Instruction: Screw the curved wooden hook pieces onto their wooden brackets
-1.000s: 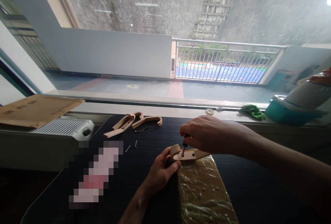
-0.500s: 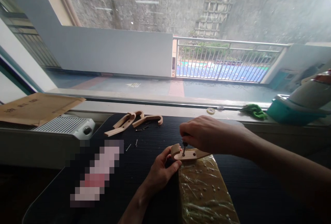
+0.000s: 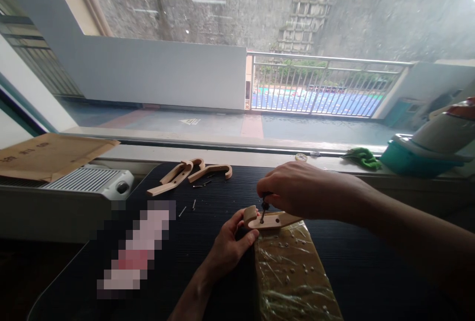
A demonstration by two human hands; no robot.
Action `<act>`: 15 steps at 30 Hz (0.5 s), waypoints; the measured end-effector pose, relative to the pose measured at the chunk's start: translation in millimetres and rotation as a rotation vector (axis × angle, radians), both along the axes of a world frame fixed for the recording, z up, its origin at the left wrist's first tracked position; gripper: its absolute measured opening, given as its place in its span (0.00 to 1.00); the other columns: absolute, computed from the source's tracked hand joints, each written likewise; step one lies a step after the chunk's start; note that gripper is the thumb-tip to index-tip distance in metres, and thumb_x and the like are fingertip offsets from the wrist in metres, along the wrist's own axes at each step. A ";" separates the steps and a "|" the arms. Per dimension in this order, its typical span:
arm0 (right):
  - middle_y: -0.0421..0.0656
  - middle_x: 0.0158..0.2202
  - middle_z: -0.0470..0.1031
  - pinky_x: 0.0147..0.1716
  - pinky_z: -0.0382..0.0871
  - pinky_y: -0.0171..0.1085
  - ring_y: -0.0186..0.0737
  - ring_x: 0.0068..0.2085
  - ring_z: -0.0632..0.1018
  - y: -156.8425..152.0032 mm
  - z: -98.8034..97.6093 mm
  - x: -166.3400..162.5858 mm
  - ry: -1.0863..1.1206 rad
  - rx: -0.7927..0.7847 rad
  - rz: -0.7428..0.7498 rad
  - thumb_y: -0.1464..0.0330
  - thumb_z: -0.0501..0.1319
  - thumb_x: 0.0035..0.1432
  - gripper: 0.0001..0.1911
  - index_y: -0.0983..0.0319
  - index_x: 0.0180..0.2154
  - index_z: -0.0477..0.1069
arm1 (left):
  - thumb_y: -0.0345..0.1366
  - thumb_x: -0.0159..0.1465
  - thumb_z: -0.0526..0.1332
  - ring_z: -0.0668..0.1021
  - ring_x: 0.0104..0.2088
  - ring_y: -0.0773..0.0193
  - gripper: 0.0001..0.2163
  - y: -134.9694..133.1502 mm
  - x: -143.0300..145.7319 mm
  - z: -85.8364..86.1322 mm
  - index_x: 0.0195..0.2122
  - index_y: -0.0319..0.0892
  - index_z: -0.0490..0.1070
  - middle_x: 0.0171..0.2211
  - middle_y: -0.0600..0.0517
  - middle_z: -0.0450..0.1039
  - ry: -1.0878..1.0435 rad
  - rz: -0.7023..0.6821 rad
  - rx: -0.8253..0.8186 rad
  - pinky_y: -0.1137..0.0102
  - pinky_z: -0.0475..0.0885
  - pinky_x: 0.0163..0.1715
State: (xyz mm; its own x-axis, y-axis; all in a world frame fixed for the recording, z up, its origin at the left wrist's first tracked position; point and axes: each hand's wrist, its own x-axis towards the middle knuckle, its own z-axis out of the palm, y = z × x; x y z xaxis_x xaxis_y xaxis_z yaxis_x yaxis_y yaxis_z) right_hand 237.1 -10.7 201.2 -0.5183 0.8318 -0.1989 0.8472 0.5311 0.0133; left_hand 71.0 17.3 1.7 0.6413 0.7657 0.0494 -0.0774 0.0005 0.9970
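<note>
A light wooden hook (image 3: 274, 220) lies across the top end of a plastic-wrapped tan board (image 3: 293, 271) on the black table (image 3: 371, 266). My left hand (image 3: 230, 247) grips the hook's curved end, thumb on top. My right hand (image 3: 297, 190) is closed around a small screwdriver (image 3: 263, 209). Its tip stands in the hook's face. Two more wooden hooks (image 3: 185, 172) lie farther back on the table, with a few loose screws (image 3: 193, 205) near them.
A white heater (image 3: 89, 182) with a cardboard sheet (image 3: 48, 153) on it sits at the left. On the window sill are a green cloth (image 3: 363, 157) and a teal container (image 3: 415, 160). A blurred pink object (image 3: 137, 247) lies on the table's left part.
The view has shifted slightly. Both hands stay on the hook and screwdriver, with only a small turn of the right hand.
</note>
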 end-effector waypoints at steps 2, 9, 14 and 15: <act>0.41 0.28 0.74 0.26 0.53 0.34 0.31 0.27 0.68 1.1 -2.2 -0.2 0.018 -0.002 -0.013 0.74 0.52 0.58 0.09 0.63 0.31 0.70 | 0.36 0.59 0.61 0.73 0.46 0.59 0.17 0.1 -0.2 -0.9 0.50 0.42 0.67 0.43 0.49 0.74 0.004 -0.001 -0.003 0.69 0.66 0.48; 0.41 0.26 0.73 0.25 0.53 0.35 0.32 0.26 0.68 2.2 -8.8 2.0 0.037 0.037 -0.059 0.71 0.50 0.61 0.12 0.64 0.32 0.71 | 0.36 0.59 0.61 0.73 0.47 0.60 0.17 0.1 0.1 -2.9 0.50 0.43 0.66 0.43 0.50 0.74 -0.010 -0.006 -0.014 0.69 0.66 0.49; 0.41 0.29 0.74 0.25 0.53 0.34 0.33 0.28 0.70 0.7 -3.1 3.7 0.019 0.035 -0.039 0.70 0.52 0.58 0.10 0.61 0.36 0.72 | 0.36 0.59 0.61 0.73 0.47 0.58 0.17 0.1 0.0 -1.6 0.50 0.42 0.67 0.44 0.49 0.73 0.005 0.007 -0.005 0.68 0.66 0.49; 0.41 0.29 0.75 0.25 0.53 0.34 0.34 0.28 0.70 0.2 -1.4 3.9 0.025 0.037 -0.032 0.70 0.53 0.58 0.10 0.61 0.37 0.72 | 0.36 0.58 0.61 0.73 0.47 0.58 0.17 0.1 0.1 -1.4 0.50 0.42 0.67 0.44 0.49 0.74 0.003 0.008 -0.005 0.68 0.66 0.49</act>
